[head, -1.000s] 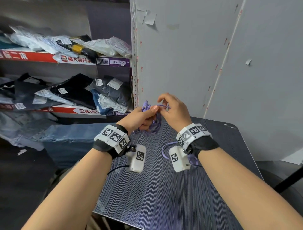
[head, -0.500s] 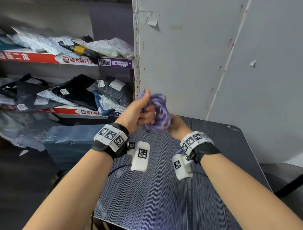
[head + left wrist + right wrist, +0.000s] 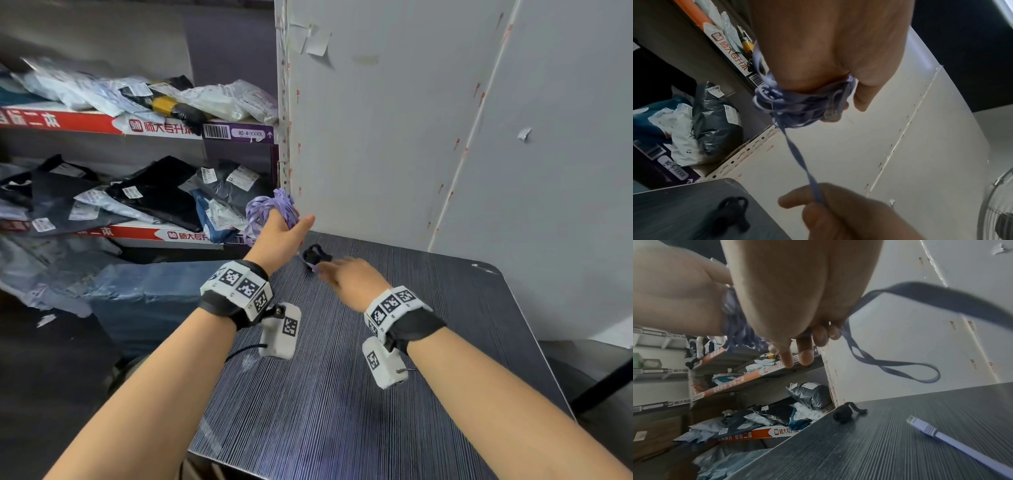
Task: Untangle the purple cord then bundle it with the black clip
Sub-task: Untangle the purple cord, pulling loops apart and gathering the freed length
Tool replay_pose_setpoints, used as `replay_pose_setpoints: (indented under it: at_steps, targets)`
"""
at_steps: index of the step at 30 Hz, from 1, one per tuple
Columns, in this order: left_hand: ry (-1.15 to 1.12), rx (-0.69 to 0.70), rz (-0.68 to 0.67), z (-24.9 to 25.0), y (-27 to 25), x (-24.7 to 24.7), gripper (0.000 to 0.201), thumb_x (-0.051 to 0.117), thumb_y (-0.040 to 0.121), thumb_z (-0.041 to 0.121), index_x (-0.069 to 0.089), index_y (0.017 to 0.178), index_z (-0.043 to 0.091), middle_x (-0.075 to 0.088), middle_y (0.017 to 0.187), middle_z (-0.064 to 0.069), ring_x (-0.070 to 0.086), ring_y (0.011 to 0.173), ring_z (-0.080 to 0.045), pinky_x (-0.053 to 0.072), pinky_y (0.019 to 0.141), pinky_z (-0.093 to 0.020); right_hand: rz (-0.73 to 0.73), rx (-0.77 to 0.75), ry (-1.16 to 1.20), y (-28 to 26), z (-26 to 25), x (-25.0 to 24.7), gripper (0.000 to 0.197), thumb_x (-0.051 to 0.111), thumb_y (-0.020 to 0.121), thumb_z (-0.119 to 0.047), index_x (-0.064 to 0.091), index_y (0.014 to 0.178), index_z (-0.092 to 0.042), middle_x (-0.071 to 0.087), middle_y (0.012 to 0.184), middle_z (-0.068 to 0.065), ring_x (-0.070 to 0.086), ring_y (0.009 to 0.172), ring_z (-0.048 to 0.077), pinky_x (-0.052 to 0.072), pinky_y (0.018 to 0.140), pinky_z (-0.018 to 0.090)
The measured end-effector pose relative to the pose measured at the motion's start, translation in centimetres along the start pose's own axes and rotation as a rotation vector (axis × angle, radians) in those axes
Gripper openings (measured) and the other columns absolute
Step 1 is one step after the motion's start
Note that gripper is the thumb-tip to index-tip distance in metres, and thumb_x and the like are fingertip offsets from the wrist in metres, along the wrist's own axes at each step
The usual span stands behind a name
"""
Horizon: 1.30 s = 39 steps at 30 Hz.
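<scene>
Winding the cord (image 3: 270, 209) into a coil on the left hand (image 3: 281, 233), with the clip (image 3: 313, 255) waiting on the table (image 3: 342, 394).

The cord is flat, thin and limp, lavender; most of it sits as loose loops around the raised left hand, whose fingers are hidden, so I cannot tell whether they grip it. One strand (image 3: 797, 155) slants down from the coil to the right hand (image 3: 352, 281), which pinches it between thumb and fingers. A plug end (image 3: 920, 426) lies on the striped dark table near its right edge. The clip, small, black and matte, rests near the table's far left corner, just beyond the right hand and below the coil; that hand looks nearer to it.
</scene>
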<state>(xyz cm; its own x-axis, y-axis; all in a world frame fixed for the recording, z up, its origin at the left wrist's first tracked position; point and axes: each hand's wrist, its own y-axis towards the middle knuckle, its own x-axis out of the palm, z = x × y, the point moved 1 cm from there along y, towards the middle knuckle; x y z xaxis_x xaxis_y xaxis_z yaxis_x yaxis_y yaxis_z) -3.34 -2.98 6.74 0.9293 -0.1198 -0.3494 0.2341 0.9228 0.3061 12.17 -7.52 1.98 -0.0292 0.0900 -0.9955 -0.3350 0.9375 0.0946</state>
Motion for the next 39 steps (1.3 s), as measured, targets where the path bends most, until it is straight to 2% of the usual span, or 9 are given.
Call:
replay_pose_setpoints:
  at_steps: [3, 7, 10, 12, 17, 21, 24, 29, 39]
  targets:
    - [0.032, 0.011, -0.032, -0.8, -0.1, 0.5, 0.026, 0.053, 0.094, 0.03, 0.045, 0.084, 0.007, 0.047, 0.069, -0.009, 0.043, 0.057, -0.011, 0.039, 0.062, -0.028, 0.031, -0.029, -0.014, -0.1, -0.2, 0.0, 0.029, 0.035, 0.1, -0.026, 0.05, 0.125, -0.021, 0.062, 0.115, 0.005, 0.053, 0.104, 0.029, 0.037, 0.084, 0.036]
    - [0.081, -0.035, -0.049, -2.1, -0.3, 1.4, 0.044, 0.053, 0.092, 0.04, 0.054, 0.105, -0.001, 0.052, 0.069, -0.003, 0.049, 0.059, -0.009, 0.043, 0.057, -0.02, 0.058, -0.055, -0.031, -0.4, -0.9, -0.6, 0.033, 0.032, 0.101, -0.03, 0.049, 0.129, -0.023, 0.062, 0.113, 0.003, 0.052, 0.104, 0.028, 0.035, 0.086, 0.037]
    - [0.138, -0.089, -0.086, -2.9, -0.6, 2.1, 0.063, 0.049, 0.082, 0.056, 0.052, 0.11, 0.0, 0.062, 0.088, -0.014, 0.061, 0.081, -0.024, 0.052, 0.081, -0.036, 0.052, -0.064, -0.033, -0.6, -1.2, -0.6, 0.032, 0.033, 0.1, -0.03, 0.051, 0.127, -0.023, 0.062, 0.113, 0.001, 0.051, 0.104, 0.026, 0.035, 0.087, 0.039]
    - [0.157, -0.143, -0.099, -2.8, -0.9, 2.5, 0.051, 0.05, 0.09, 0.043, 0.048, 0.111, -0.003, 0.062, 0.102, -0.019, 0.059, 0.098, -0.03, 0.046, 0.092, -0.038, 0.051, -0.057, -0.016, -0.8, -1.3, -0.6, 0.032, 0.034, 0.1, -0.03, 0.051, 0.126, -0.023, 0.062, 0.112, 0.001, 0.05, 0.104, 0.025, 0.035, 0.088, 0.038]
    - [0.262, -0.189, -0.177, -3.5, -1.3, 3.1, 0.041, 0.046, 0.095, 0.035, 0.048, 0.111, -0.003, 0.058, 0.099, -0.015, 0.056, 0.099, -0.025, 0.036, 0.079, -0.029, 0.04, -0.031, 0.001, -1.6, -1.5, -0.9, 0.03, 0.037, 0.098, -0.022, 0.057, 0.117, -0.011, 0.061, 0.109, 0.006, 0.048, 0.107, 0.026, 0.032, 0.09, 0.036]
    - [0.281, -0.217, -0.246, -4.0, -2.0, 3.4, 0.037, 0.043, 0.096, 0.038, 0.053, 0.087, 0.004, 0.063, 0.075, -0.011, 0.065, 0.072, -0.025, 0.045, 0.062, -0.025, 0.055, 0.051, 0.015, -1.9, -1.3, -0.3, 0.025, 0.039, 0.096, -0.019, 0.06, 0.109, -0.011, 0.061, 0.106, 0.004, 0.047, 0.106, 0.025, 0.031, 0.088, 0.035]
    - [0.268, -0.195, -0.286, -3.6, -3.3, 3.9, 0.037, 0.043, 0.098, 0.035, 0.043, 0.066, 0.014, 0.053, 0.057, -0.003, 0.049, 0.048, -0.014, 0.041, 0.046, -0.018, 0.075, 0.116, 0.063, -2.2, -1.1, 0.4, 0.027, 0.042, 0.097, -0.028, 0.061, 0.106, -0.012, 0.061, 0.104, 0.004, 0.048, 0.104, 0.025, 0.031, 0.088, 0.036]
    - [0.215, -0.177, -0.362, -5.6, -4.9, 3.7, 0.046, 0.059, 0.088, 0.044, 0.039, 0.058, 0.016, 0.035, 0.048, 0.0, 0.032, 0.042, -0.012, 0.027, 0.045, -0.023, 0.117, 0.242, 0.237, -3.4, -0.1, 2.1, 0.026, 0.054, 0.09, -0.034, 0.062, 0.113, -0.024, 0.059, 0.114, 0.0, 0.045, 0.113, 0.023, 0.034, 0.095, 0.039]
    - [-0.104, -0.362, -0.249, -10.2, -8.4, 4.2, 0.048, 0.072, 0.08, 0.04, 0.043, 0.046, 0.02, 0.047, 0.047, -0.002, 0.04, 0.045, -0.016, 0.037, 0.059, -0.027, 0.17, 0.52, 0.571, -6.9, 0.8, 6.4, 0.032, 0.067, 0.081, -0.041, 0.062, 0.111, -0.03, 0.048, 0.131, -0.001, 0.036, 0.127, 0.026, 0.031, 0.103, 0.04]
